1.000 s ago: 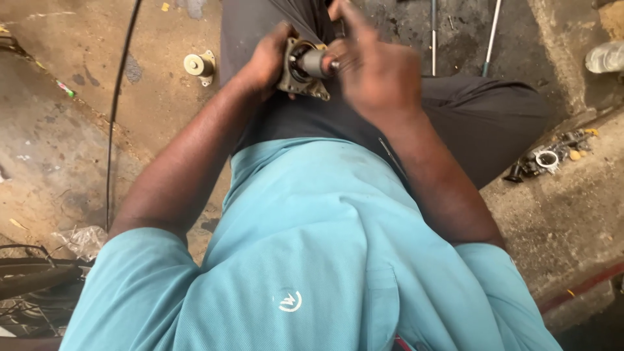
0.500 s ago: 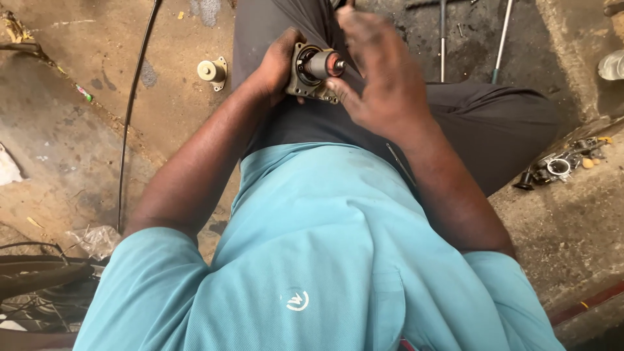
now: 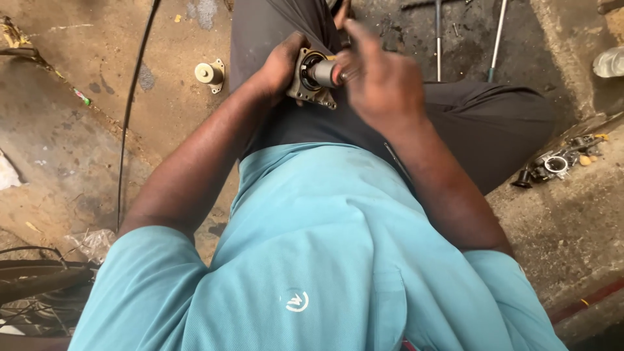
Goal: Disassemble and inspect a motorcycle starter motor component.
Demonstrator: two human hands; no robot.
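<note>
head | my left hand (image 3: 281,64) is gripping the square metal flange housing (image 3: 305,86) with closed fingers over my lap | my right hand (image 3: 383,81) is wrapping its fingers around the grey shaft (image 3: 323,73) sticking out of it | a similar flanged part (image 3: 210,74) is lying on the concrete floor (image 3: 78,149) nearby

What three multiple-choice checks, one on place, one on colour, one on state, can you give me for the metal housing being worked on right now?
1. Where does the metal housing sit?
A. on the person's lap
B. on the concrete ledge
C. on the dirt floor

2. What colour is the shirt?
A. red
B. light blue
C. white

3. How is the housing held?
A. lying free
B. by one hand only
C. by both hands

Answers: 1 A, it rests over the dark trousers. 2 B, the cloth is light blue. 3 C, the left hand grips its flange while the right hand closes on the grey shaft.
</note>
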